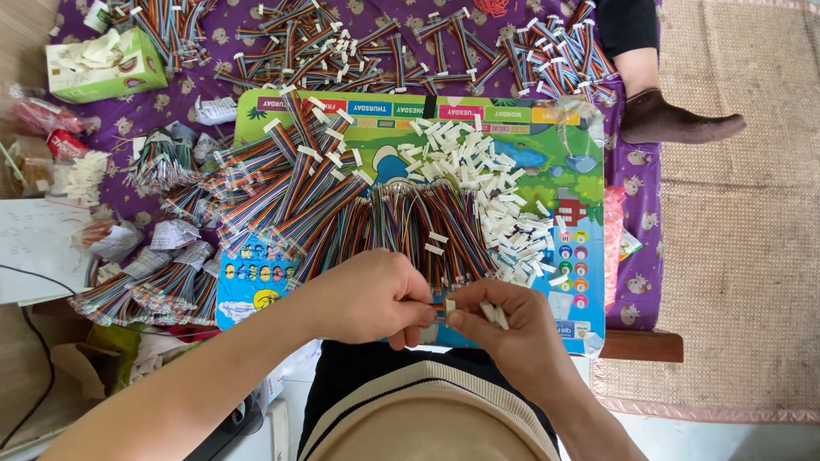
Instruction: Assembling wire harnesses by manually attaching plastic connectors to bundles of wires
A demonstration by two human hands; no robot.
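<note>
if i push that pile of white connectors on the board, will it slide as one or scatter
Likely scatter: the white connectors lie loose, many already strayed apart. They look small and light, so they should skid easily on the glossy board. Blocky shapes probably won't roll.

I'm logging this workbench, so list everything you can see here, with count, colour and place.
Cable bundles: too many to count, rainbow-striped, fanned over the board and along the table's far edge.
Connectors: a large loose pile, white, on the board's right half.
Board: one, colourful cartoon print, table centre.
Tablecloth: one, purple, patterned, under everything.
Tissue box: one, green, far left corner.
Paper sheet: one, white, left edge.
Mat: one, beige woven, floor at right.
Other person's foot: one, dark sock, top right.
Left hand: pinching a cable end.
Right hand: holding white connectors, fingertips meeting the left's.
</note>
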